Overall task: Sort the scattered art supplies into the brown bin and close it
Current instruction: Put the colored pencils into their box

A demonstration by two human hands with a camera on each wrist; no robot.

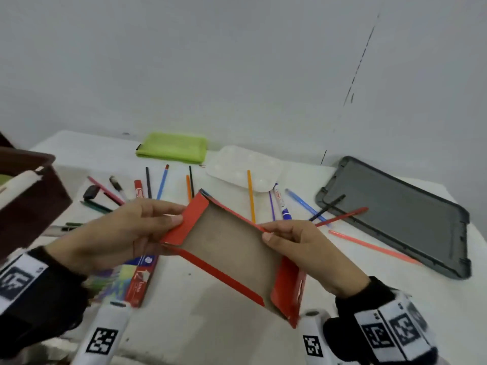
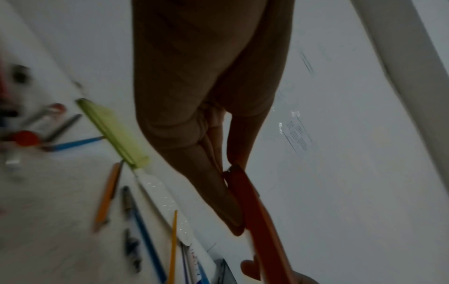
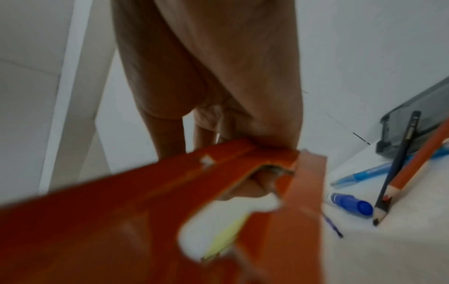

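The head camera looked forward and down over the white table (image 1: 210,299). Each wrist camera looked along its hand, close to the fingers. All three views shared the red cardboard tray (image 1: 232,248) and nearby pencils.

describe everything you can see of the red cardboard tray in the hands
The red cardboard tray is a shallow, open, empty box part: red outside, plain brown card inside, with low folded walls and flaps loose at the corners. In the right wrist view a wall is torn. It is held tilted above the white table, apart from it. The left hand pinches its far-left end wall; the right hand pinches its right long wall.
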